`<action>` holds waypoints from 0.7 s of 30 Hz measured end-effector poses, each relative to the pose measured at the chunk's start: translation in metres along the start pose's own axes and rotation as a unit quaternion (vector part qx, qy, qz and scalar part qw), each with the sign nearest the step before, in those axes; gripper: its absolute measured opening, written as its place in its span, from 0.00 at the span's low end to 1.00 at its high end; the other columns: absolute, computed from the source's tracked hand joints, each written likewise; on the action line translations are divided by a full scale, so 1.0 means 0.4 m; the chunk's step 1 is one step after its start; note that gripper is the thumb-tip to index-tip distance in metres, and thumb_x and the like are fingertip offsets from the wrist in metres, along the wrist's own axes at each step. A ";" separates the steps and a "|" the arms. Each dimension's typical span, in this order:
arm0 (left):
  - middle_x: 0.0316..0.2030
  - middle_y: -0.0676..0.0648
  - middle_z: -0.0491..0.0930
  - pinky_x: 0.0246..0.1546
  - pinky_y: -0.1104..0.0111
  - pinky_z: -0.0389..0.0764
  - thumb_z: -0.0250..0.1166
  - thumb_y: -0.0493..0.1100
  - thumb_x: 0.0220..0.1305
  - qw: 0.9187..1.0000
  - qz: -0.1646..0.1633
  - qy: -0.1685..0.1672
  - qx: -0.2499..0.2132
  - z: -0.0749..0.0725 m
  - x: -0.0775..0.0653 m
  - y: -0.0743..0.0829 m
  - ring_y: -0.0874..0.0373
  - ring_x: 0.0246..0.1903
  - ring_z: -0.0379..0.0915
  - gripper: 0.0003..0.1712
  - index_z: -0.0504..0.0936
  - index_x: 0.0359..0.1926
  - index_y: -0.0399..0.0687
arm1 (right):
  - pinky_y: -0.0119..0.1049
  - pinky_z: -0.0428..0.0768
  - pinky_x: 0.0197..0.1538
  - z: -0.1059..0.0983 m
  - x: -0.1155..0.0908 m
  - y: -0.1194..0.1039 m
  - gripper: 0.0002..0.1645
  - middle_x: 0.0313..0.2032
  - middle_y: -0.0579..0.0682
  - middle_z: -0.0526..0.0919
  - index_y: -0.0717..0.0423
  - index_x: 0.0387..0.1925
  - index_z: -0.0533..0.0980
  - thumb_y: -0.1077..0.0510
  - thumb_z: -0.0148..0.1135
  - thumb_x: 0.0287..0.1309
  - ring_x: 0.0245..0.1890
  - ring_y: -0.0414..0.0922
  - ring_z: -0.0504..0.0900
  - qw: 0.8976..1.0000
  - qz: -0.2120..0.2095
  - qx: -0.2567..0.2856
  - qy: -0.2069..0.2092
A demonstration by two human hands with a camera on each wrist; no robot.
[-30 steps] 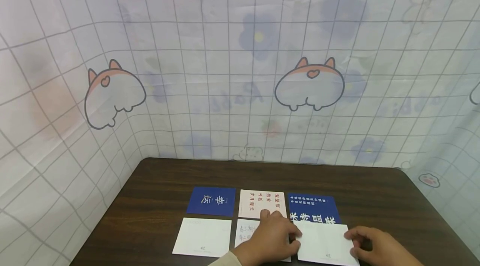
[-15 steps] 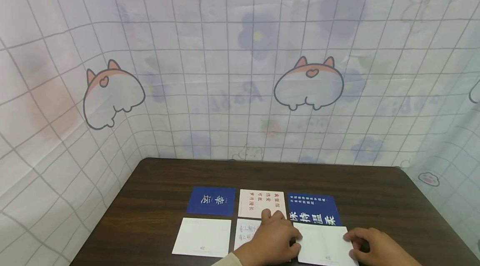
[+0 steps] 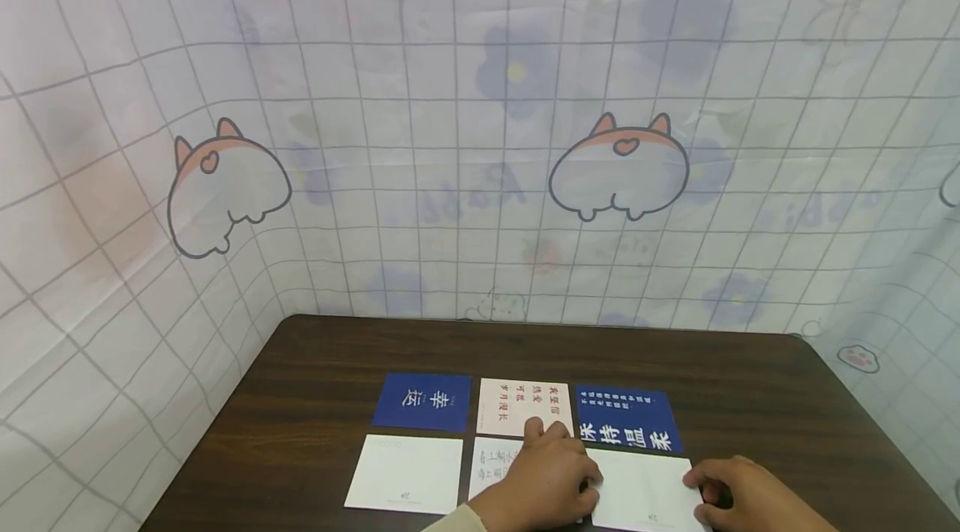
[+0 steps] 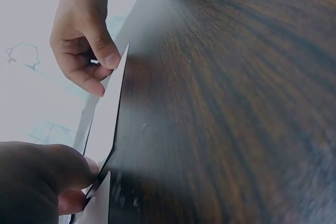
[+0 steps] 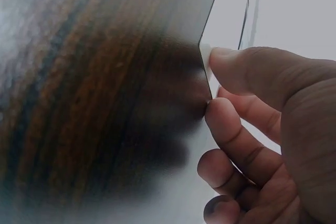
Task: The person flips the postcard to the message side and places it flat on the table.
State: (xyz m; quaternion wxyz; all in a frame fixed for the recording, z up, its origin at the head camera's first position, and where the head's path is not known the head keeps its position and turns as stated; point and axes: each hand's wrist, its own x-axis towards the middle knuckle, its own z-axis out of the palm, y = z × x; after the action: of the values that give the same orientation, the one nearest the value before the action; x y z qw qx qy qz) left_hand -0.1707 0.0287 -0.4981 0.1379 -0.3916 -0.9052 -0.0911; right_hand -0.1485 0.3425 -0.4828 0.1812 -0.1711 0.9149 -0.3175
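In the head view a white postcard (image 3: 645, 489) lies face-down at the near right of the table, a small mark near its lower edge. My left hand (image 3: 543, 478) holds its left edge with thumb and fingertips, the palm above a postcard with handwritten-looking lines (image 3: 491, 465). My right hand (image 3: 738, 492) holds the opposite edge. The right wrist view has this right hand's thumb (image 5: 226, 66) and a fingertip against the card's edge. Just beyond lies a blue postcard with white characters (image 3: 626, 419), its near edge close to the white card.
A blue postcard (image 3: 422, 403) and a pink one with red characters (image 3: 517, 407) complete the far row. Another white postcard (image 3: 405, 474) lies at the near left. The dark wooden table (image 3: 315, 365) meets a grid-patterned curtain (image 3: 420, 182) behind and at the sides.
The white postcard has slid slightly nearer and to the left, uncovering more of the blue postcard's characters. My right hand has shifted slightly left with it; my left hand stays almost in place.
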 end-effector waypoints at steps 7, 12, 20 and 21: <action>0.26 0.69 0.73 0.40 0.61 0.55 0.71 0.53 0.56 1.000 -0.002 -0.009 -0.003 -0.007 0.001 0.004 0.66 0.33 0.61 0.05 0.91 0.35 0.73 | 0.37 0.76 0.36 -0.001 -0.002 0.001 0.16 0.30 0.43 0.74 0.56 0.46 0.83 0.53 0.74 0.60 0.31 0.35 0.71 1.000 0.005 -0.012 0.004; 0.25 0.69 0.72 0.40 0.61 0.55 0.71 0.53 0.56 1.000 -0.002 -0.010 -0.009 -0.009 0.002 0.003 0.67 0.33 0.60 0.05 0.90 0.34 0.73 | 0.35 0.75 0.36 -0.003 -0.006 0.005 0.16 0.31 0.43 0.74 0.54 0.47 0.83 0.52 0.74 0.60 0.31 0.35 0.71 1.000 0.001 -0.012 0.008; 0.31 0.70 0.78 0.39 0.61 0.55 0.70 0.54 0.60 0.999 -0.011 -0.025 -0.047 -0.010 0.006 -0.014 0.68 0.33 0.61 0.06 0.91 0.38 0.71 | 0.34 0.74 0.34 -0.023 -0.002 0.012 0.19 0.31 0.37 0.75 0.55 0.48 0.83 0.52 0.75 0.58 0.31 0.32 0.70 0.996 -0.041 -0.065 0.053; 0.31 0.70 0.79 0.38 0.61 0.55 0.71 0.54 0.60 0.998 -0.012 -0.028 -0.054 -0.010 0.008 -0.018 0.69 0.32 0.61 0.07 0.91 0.40 0.70 | 0.34 0.74 0.35 -0.026 0.001 0.010 0.19 0.31 0.37 0.75 0.55 0.48 0.83 0.51 0.75 0.57 0.31 0.33 0.70 0.995 -0.036 -0.071 0.059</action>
State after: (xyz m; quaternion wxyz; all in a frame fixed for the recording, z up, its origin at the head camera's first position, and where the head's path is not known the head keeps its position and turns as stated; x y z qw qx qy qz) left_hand -0.1773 0.0250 -0.4936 0.0902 -0.3897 -0.9072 -0.1303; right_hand -0.1543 0.3505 -0.4778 0.1030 -0.1975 0.9374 -0.2677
